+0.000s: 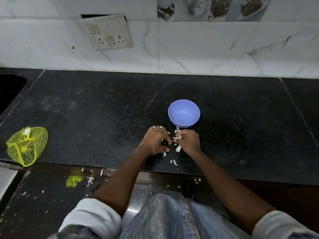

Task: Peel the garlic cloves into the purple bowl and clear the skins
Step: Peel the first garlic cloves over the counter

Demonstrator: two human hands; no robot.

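Observation:
The purple bowl (184, 112) stands on the black counter, and its inside looks empty from here. Just in front of it my left hand (156, 140) and my right hand (189, 141) are close together, fingertips meeting. A pale garlic clove (177, 137) is pinched in the fingers of my right hand, and my left hand's fingers reach toward it. What lies under my left palm is hidden. White garlic skins (178, 149) lie scattered around and between both hands, with a few more skins (174, 162) nearer the counter's front edge.
A yellow net bag (26, 147) lies at the counter's (96, 109) left front. A sink edge (10, 90) is at far left. The tiled wall with a switchboard (108, 31) rises behind. On the floor below lie a yellow net scrap (73, 181) and skin bits.

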